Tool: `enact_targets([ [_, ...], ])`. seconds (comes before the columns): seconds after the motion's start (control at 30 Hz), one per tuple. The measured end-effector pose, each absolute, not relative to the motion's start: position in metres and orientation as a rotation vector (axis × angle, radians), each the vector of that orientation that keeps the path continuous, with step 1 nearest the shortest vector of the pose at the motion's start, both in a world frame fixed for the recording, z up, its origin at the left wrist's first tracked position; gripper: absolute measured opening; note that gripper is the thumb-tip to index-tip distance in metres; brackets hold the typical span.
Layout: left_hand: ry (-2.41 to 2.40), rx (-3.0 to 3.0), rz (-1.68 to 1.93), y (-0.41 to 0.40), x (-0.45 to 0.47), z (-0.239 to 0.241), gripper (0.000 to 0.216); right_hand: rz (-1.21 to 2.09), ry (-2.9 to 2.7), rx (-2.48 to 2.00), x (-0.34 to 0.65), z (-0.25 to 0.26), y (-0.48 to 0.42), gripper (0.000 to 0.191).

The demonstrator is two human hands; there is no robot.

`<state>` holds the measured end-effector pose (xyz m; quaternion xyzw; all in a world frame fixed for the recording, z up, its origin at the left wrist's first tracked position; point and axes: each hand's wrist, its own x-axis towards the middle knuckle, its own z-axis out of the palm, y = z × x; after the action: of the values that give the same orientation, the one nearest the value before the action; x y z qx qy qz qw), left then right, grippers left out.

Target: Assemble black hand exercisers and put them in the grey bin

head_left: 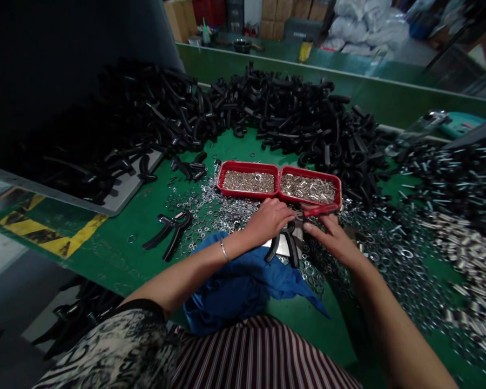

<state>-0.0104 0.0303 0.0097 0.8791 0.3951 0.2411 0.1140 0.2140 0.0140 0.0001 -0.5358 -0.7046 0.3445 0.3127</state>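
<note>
My left hand (269,220) is closed at the top of a small clamp with two black handles (294,251), which points its handles toward me over a pale metal block (281,246). In my right hand (334,237) are red-handled pliers (321,209), their tip reaching the top of the clamp near my left fingertips. The exact contact there is hidden by my fingers. Another black-handled clamp (172,235), with a spring at its head, lies to the left. Just beyond my hands stand two red trays, the left tray (247,193) and the right tray (340,194), holding small metal parts.
Black handle parts (275,108) are heaped along the back and left. Metal rings (202,216) lie scattered around the trays. Silver sleeves (470,259) and black screws (449,167) pile up at right. A blue cloth (235,294) lies at the table's near side.
</note>
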Motion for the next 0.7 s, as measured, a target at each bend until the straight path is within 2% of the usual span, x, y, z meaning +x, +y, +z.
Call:
enact_targets([
  [0.1, 1.117, 2.53, 0.711, 0.02, -0.005, 0.011, 0.031, 1.301, -1.463, -1.185, 0.204, 0.006, 0.004, 0.029],
  [0.17, 1.254, 2.432, 0.754, 0.007, -0.003, 0.008, 0.033, 1.367, -1.245, -1.119, 0.199, 0.007, 0.001, 0.026],
  [0.27, 1.479, 2.279, 0.713, -0.016, -0.01, -0.003, 0.058, 1.3, -1.167, -1.104, 0.197, 0.007, -0.002, 0.023],
  [0.47, 1.484, 2.212, 0.565, -0.023, -0.029, -0.024, 0.044, 1.243, -1.203, -1.14, 0.176, -0.011, -0.008, 0.025],
  [0.7, 1.421, 2.208, 0.566, -0.012, -0.034, -0.025, 0.056, 1.191, -1.191, -1.152, 0.158, -0.027, -0.004, 0.027],
])
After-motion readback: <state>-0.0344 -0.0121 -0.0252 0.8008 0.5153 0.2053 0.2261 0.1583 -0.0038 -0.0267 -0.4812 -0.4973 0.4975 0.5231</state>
